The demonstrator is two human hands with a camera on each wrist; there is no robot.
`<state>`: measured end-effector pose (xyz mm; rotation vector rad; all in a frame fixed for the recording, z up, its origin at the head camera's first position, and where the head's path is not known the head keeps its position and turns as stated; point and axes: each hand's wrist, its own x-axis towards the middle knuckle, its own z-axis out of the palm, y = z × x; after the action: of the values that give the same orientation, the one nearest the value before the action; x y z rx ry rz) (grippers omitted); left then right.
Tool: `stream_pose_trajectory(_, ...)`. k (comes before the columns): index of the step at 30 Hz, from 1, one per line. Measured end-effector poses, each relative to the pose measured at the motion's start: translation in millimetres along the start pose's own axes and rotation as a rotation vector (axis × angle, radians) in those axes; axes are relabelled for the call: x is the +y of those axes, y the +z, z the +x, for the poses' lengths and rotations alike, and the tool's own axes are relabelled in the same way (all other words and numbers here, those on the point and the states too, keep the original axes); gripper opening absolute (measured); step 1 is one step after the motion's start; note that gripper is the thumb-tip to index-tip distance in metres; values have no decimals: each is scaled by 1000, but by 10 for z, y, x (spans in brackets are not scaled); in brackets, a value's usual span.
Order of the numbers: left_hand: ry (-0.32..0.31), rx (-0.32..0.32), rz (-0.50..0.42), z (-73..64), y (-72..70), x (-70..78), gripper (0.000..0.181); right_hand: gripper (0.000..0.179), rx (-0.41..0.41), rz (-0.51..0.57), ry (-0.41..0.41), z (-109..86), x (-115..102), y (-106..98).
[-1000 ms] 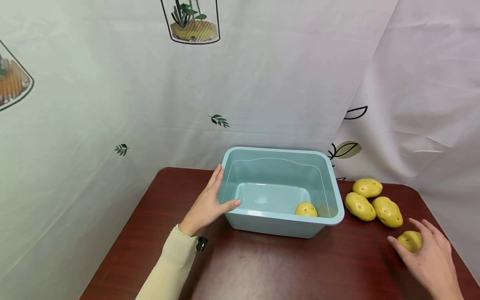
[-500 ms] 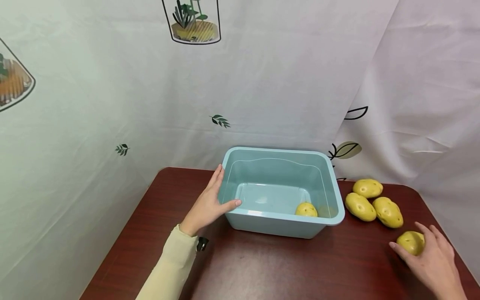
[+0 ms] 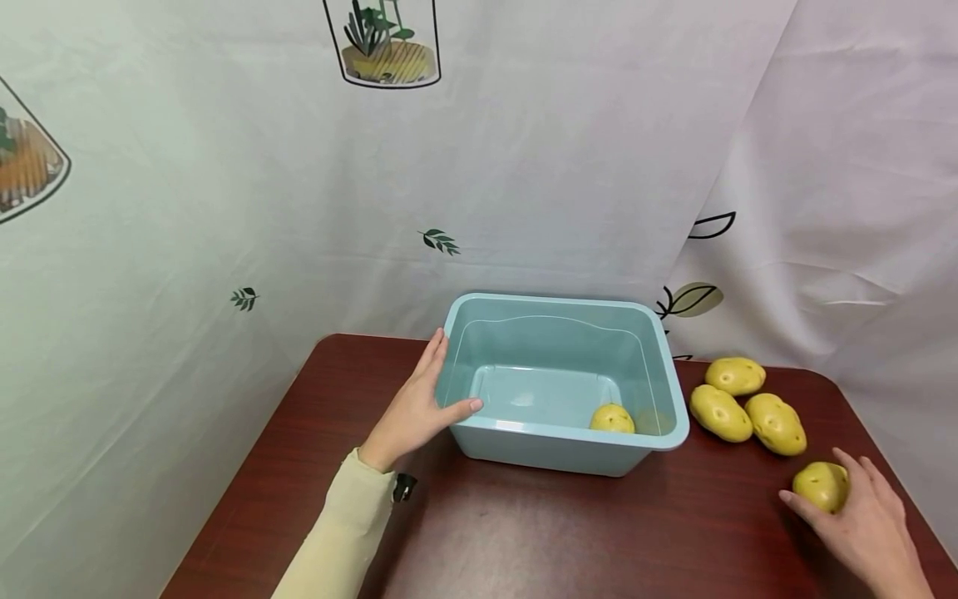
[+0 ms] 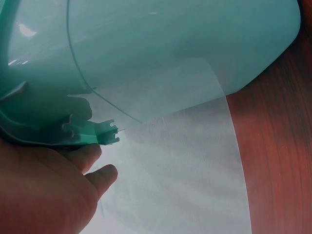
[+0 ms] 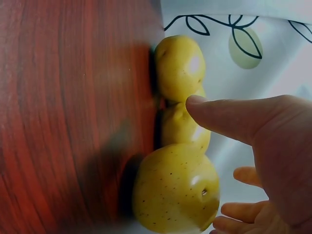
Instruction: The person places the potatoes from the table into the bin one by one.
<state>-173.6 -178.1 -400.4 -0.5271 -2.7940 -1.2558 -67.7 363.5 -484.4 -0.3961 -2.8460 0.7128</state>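
Observation:
My left hand (image 3: pixel 407 420) rests at the near left corner of a light blue plastic tub (image 3: pixel 554 309), fingers straight along the left rim and thumb over the front rim. In the left wrist view the fingers (image 4: pixel 103 180) lie just beneath the tub's rim. One yellow potato (image 3: pixel 611 418) sits inside, at the near right. My right hand (image 3: pixel 868 520) is spread around a single potato (image 3: pixel 821 486) on the table's right side, thumb to its left and fingers to its right. In the right wrist view, the straight thumb (image 5: pixel 224 114) stands apart from this potato (image 5: pixel 175 187).
Three more potatoes (image 3: pixel 720 413) lie close together to the right of the tub, near the far edge of the dark red-brown wooden table (image 3: pixel 524 532). A pale cloth (image 3: pixel 524 166) with printed plants hangs behind the table and along its sides.
My right hand has moved slightly down and to the right in the head view, and more of the potato beside it shows. The left hand and the tub have stayed in place.

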Motion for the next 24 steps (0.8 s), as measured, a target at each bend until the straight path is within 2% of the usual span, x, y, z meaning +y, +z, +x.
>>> stream_pose_trajectory(11,7,2,-3,-6,1,-5,109,94,-13,-8,-38,14,113,67)
stream_pose_trajectory(24,0,-1,0,-6,-4,11,111,94,-86,-54,86,42,153,101)
